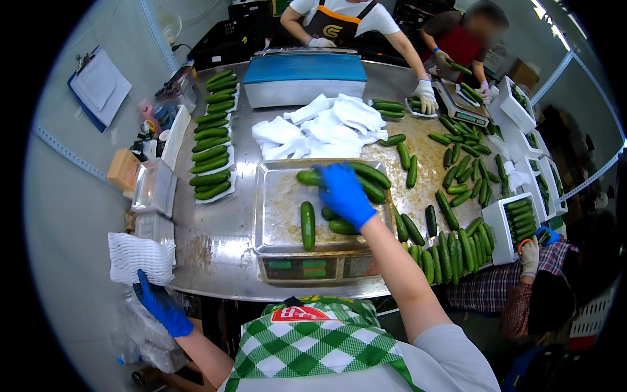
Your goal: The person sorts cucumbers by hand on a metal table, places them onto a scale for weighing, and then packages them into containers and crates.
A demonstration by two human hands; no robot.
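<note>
Landmark: the scale tray (274, 243), a steel pan sitting on a scale in front of the person.
Right hand (344, 193): blue-gloved, reaching over the tray's far half and resting palm-down on the cucumbers (373, 178) there.
Right fingers: curling loosely over the cucumbers; whether they are gripping one cannot be told, since the palm is covering the contact.
Cucumbers under the hand: lying crosswise at the tray's far edge, long axes running left to right and slanting a little toward the near right.
Lone cucumber (307, 225): lying on the tray's left-centre, long axis pointing near to far, just left of and nearer than the right hand, apart from it.
Nearer hand: the right one (the left is well off the tray).
Left hand (160, 306): blue-gloved, down past the tray's near-left corner, below the table edge, fingers closing on the lower edge of the foam nets (140, 256).
Hidden: the two short cucumbers at the wrist are partly covered; the left hand's thumb is out of sight behind the nets.
</note>
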